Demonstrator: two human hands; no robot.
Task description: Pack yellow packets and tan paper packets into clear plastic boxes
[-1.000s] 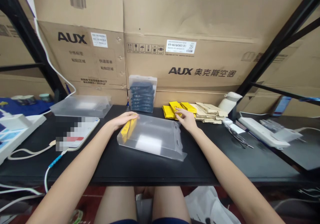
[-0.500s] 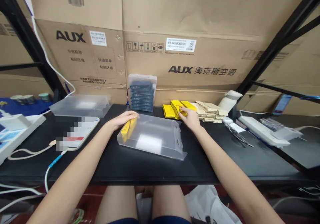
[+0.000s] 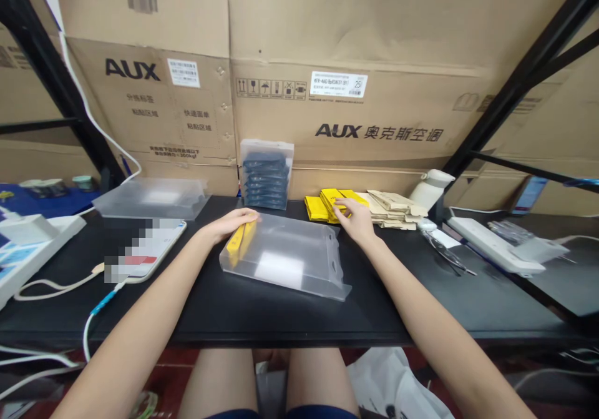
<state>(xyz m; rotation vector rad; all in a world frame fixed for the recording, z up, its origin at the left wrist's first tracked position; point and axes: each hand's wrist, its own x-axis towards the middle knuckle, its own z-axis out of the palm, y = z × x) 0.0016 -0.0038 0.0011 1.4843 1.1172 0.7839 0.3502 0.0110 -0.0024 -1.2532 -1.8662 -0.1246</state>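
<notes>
A clear plastic box [image 3: 299, 241] lies on its side on the black table [image 3: 262, 316], its flapped end to the right. My left hand [image 3: 233, 222] grips its far left corner, the fingers curled over the edge. Inside that left end, a yellow packet [image 3: 238, 244] stands against the wall. My right hand [image 3: 356, 219] is at the pile of yellow packets [image 3: 317, 208] behind the box, thumb and fingers closed on the edge of one packet. Its fingertips partly cover that packet. To the right, beige packets [image 3: 395, 207] are stacked against the yellow ones.
A clear box of dark blue packets [image 3: 266, 178] stands upright at the back. Another clear box [image 3: 150, 197] lies back left, behind a phone [image 3: 152, 250] on cables. Right are a white bottle [image 3: 430, 189], a cable bundle [image 3: 444, 253] and a white power strip [image 3: 493, 244].
The fingers of my right hand have shifted slightly on the yellow packets. My left hand and the clear box stay in place.
</notes>
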